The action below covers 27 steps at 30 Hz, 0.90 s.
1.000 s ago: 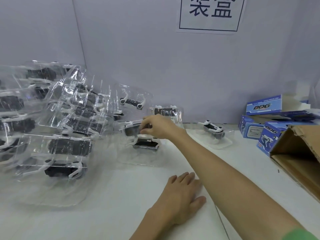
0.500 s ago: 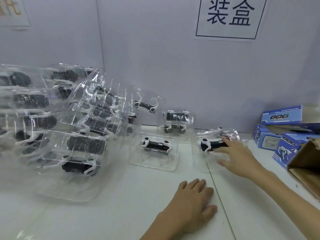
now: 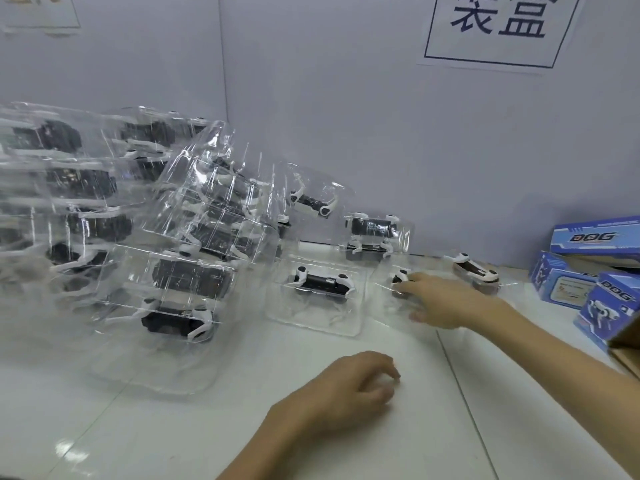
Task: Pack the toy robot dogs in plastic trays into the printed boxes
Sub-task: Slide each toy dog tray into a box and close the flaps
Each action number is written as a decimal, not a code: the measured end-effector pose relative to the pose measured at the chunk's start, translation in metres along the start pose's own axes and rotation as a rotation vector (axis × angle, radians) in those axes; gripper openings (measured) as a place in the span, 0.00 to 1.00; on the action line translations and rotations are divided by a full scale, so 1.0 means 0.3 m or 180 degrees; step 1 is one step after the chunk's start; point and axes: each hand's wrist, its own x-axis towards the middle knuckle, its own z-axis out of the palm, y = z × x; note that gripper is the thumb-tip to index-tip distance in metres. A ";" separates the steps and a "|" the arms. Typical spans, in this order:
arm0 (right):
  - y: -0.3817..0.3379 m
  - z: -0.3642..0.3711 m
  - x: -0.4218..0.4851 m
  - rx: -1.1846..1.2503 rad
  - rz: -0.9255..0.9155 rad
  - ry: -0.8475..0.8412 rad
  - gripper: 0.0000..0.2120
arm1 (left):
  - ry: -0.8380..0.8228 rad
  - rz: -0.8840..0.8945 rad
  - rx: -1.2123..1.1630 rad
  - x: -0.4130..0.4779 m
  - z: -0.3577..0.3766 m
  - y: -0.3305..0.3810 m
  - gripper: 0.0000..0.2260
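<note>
The white table (image 3: 173,438) fills most of what I see, and the pale wall (image 3: 346,116) stands behind it. On my left a heap of clear trays (image 3: 138,237) slumps toward the wall, each with a black-and-white dog in it (too tangled to count). A paper sign (image 3: 498,29) with dark characters hangs high on the wall. At the far right is a corner of a cardboard carton (image 3: 628,337), and just beside it are the blue printed boxes (image 3: 595,237), marked DOG and stacked loosely against the wall.

Between the heap and the boxes, loose trays lie apart. The middle tray (image 3: 318,320) lies flat with its dog (image 3: 323,282) lying in it, a tilted tray (image 3: 405,233) leans at the wall, and a far toy (image 3: 476,271) lies near the boxes.

My right hand (image 3: 446,299) reaches onto the nearest tray (image 3: 388,306), which lies on the table between the middle tray and the far toy. The fingers are stretched over its toy robot dog (image 3: 400,277) and the thumb is at the near edge. The blur keeps me from telling whether I truly grip it.

My left hand (image 3: 346,389) rests on the table near me with its fingers loosely curled, holding nothing.
</note>
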 end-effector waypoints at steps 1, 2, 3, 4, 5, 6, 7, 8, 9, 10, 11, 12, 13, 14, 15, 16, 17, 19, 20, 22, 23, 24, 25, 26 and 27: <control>0.007 0.000 0.000 0.0142 -0.0029 0.0105 0.19 | 0.0117 0.0073 0.0079 -0.001 0.004 -0.005 0.13; 0.014 -0.016 -0.004 0.0221 -0.0011 0.0045 0.18 | 0.0242 0.0111 0.0153 0.003 0.008 -0.003 0.13; 0.021 -0.040 -0.004 0.0250 0.0063 -0.0129 0.18 | 0.0349 0.0105 0.0228 0.009 0.014 0.006 0.13; 0.020 -0.072 -0.008 0.0331 0.0110 -0.0248 0.18 | 0.0459 0.0109 0.0362 0.017 0.020 0.016 0.13; 0.008 -0.116 -0.011 0.0563 0.0071 -0.0196 0.20 | 0.0569 0.0143 0.0552 0.022 0.024 0.024 0.13; -0.019 -0.167 -0.010 0.0966 -0.0070 0.0038 0.24 | 0.0670 0.0183 0.0734 0.023 0.029 0.027 0.13; -0.058 -0.222 0.000 0.1464 -0.0279 0.0397 0.28 | 0.0742 0.0195 0.0873 0.021 0.034 0.026 0.13; -0.108 -0.280 0.022 0.1961 -0.0532 0.0743 0.33 | 0.0773 0.0196 0.0977 0.016 0.040 0.023 0.14; -0.161 -0.341 0.058 0.2332 -0.0775 0.0946 0.38 | 0.0758 0.0215 0.1071 0.007 0.047 0.022 0.14; -0.219 -0.401 0.102 0.2551 -0.0965 0.1010 0.43 | 0.0719 0.0237 0.1146 -0.004 0.053 0.023 0.14; -0.277 -0.459 0.154 0.2645 -0.1092 0.0999 0.46 | 0.0678 0.0253 0.1187 -0.012 0.056 0.026 0.14; -0.335 -0.509 0.208 0.2662 -0.1163 0.0966 0.47 | 0.0656 0.0272 0.1206 -0.018 0.058 0.027 0.14; -0.388 -0.551 0.266 0.2635 -0.1203 0.0955 0.47 | 0.0620 0.0291 0.1256 -0.019 0.057 0.026 0.14; -0.435 -0.581 0.323 0.2590 -0.1244 0.0988 0.46 | 0.0577 0.0290 0.1301 -0.017 0.058 0.025 0.14; -0.475 -0.602 0.378 0.2581 -0.1278 0.1068 0.46 | 0.0566 0.0316 0.1339 -0.012 0.057 0.023 0.14; -0.505 -0.614 0.428 0.2644 -0.1312 0.1138 0.45 | 0.0527 0.0340 0.1412 -0.005 0.056 0.017 0.14; -0.527 -0.621 0.479 0.2753 -0.1358 0.1122 0.43 | 0.0504 0.0390 0.1598 0.004 0.061 0.007 0.13; -0.553 -0.627 0.560 0.2744 -0.1543 0.0771 0.33 | 0.0312 0.0185 0.1713 0.021 0.056 0.024 0.16; -0.559 -0.626 0.582 0.2634 -0.1623 0.0538 0.27 | 0.0272 -0.0011 0.1752 0.026 0.054 0.037 0.17; -0.557 -0.622 0.612 0.2718 -0.1757 0.0430 0.17 | 0.0315 -0.0101 0.1819 0.039 0.067 0.023 0.18; -0.552 -0.622 0.614 0.2890 -0.1800 0.0570 0.12 | 0.0323 -0.0092 0.1821 0.042 0.068 0.015 0.17; -0.543 -0.629 0.604 0.3018 -0.1837 0.0787 0.08 | 0.0318 -0.0116 0.1806 0.045 0.069 0.009 0.16; -0.527 -0.644 0.583 0.3017 -0.1876 0.1069 0.07 | 0.0388 -0.0075 0.1788 0.048 0.069 0.003 0.15; -0.506 -0.664 0.547 0.2901 -0.1927 0.1413 0.08 | 0.0434 -0.0053 0.1684 0.051 0.070 0.000 0.13; -0.476 -0.684 0.504 0.2704 -0.1941 0.1799 0.09 | 0.0473 -0.0041 0.1585 0.055 0.079 -0.003 0.12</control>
